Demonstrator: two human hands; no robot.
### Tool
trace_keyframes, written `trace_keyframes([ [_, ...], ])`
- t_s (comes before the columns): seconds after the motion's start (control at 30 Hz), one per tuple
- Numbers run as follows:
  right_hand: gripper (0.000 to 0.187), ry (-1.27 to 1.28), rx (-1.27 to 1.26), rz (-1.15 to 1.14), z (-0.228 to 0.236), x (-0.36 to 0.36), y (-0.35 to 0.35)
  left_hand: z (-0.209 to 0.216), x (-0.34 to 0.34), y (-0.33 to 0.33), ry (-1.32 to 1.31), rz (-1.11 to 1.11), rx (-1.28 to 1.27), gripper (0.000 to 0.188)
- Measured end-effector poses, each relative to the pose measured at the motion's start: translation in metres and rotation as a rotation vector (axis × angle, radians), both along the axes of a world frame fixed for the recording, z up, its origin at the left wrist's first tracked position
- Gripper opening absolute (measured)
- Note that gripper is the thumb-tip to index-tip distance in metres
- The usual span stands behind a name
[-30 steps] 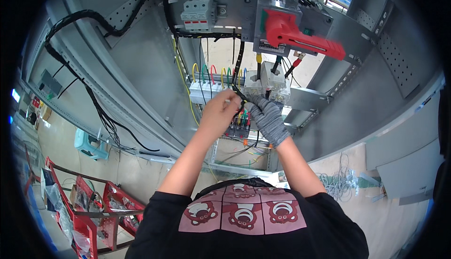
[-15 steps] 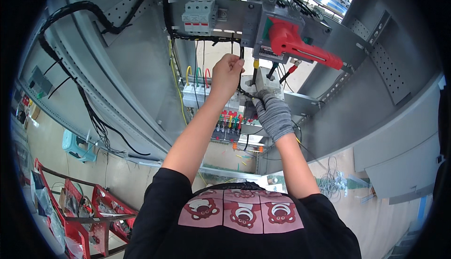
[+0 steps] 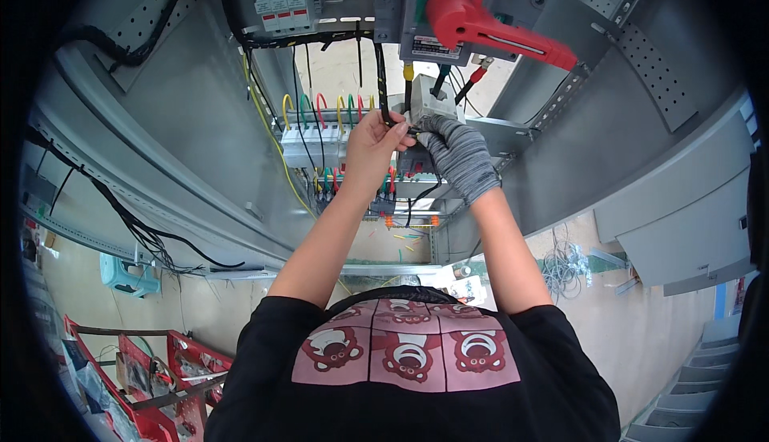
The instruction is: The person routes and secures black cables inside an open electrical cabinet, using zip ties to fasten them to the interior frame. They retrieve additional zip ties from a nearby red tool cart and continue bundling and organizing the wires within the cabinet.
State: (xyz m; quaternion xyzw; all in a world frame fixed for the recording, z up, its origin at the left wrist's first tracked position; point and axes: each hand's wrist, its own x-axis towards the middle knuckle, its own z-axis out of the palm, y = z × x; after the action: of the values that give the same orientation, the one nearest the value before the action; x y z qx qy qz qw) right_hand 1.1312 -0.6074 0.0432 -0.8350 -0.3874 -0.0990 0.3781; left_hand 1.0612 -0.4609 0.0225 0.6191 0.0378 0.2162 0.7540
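Observation:
Inside a grey metal cabinet, a black wrapped wire bundle (image 3: 381, 77) hangs down from a horizontal run. My bare left hand (image 3: 373, 147) pinches its lower part between thumb and fingers. Close beside it, my right hand (image 3: 458, 153), in a grey knitted glove, has its fingers closed on the same bundle where it bends right. The fingertips of both hands nearly meet and hide part of the bundle. Just behind the gloved hand stands a pale block-shaped part (image 3: 432, 99). Above are thick cables with yellow, green and red sleeves and a switch with a red rotary handle (image 3: 489, 25).
A white breaker row (image 3: 300, 147) with coloured wire loops sits left of my hands. Fuse holders (image 3: 286, 0) are mounted above. Another black harness (image 3: 132, 222) droops over the cabinet's left side. A blue-green stool (image 3: 130, 275) and a red rack (image 3: 148, 378) stand at lower left.
My left hand has slid down the hanging bundle to beside the gloved right hand. The whole view has shifted, so the cabinet parts appear higher and farther left.

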Motion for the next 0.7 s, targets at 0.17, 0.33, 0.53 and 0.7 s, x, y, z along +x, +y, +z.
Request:
trace_keyframes([
  [0.17,0.027,0.242,-0.036,0.055,0.011,0.000,-0.006,-0.008,-0.014,-0.020,-0.015,-0.052,0.001,0.024],
  [0.33,0.027,0.159,-0.037,0.038,0.003,0.004,-0.004,-0.020,-0.009,-0.036,0.011,-0.048,-0.086,0.020],
  [0.53,0.025,0.100,-0.048,0.114,0.004,0.006,-0.001,-0.023,-0.014,-0.034,0.002,0.006,-0.045,0.022],
  [0.7,0.028,0.037,-0.151,0.132,0.019,0.001,-0.003,-0.018,-0.011,-0.024,-0.008,0.149,0.126,0.016],
])
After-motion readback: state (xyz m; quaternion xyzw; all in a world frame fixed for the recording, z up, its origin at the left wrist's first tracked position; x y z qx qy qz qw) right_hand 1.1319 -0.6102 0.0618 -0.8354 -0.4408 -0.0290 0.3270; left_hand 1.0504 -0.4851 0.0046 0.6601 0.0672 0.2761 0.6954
